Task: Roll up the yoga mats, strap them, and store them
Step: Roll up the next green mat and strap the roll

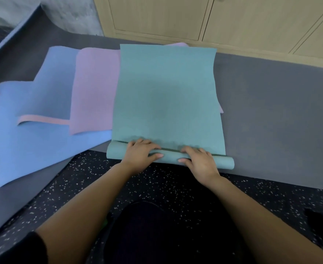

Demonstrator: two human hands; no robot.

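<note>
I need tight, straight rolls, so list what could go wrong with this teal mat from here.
1. The left hand and right hand both hold the rolled end of the teal mat near its middle. The free ends may loosen or cone out.
2. The teal mat lies over the purple mat, so rolling forward may drag or catch it.

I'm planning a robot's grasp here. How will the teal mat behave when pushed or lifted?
Probably floppy: the teal mat lies flat, side edges wavy. Its rolled end is round, so pushing should roll it onward. It may unroll if left hand and right hand let go.
</note>
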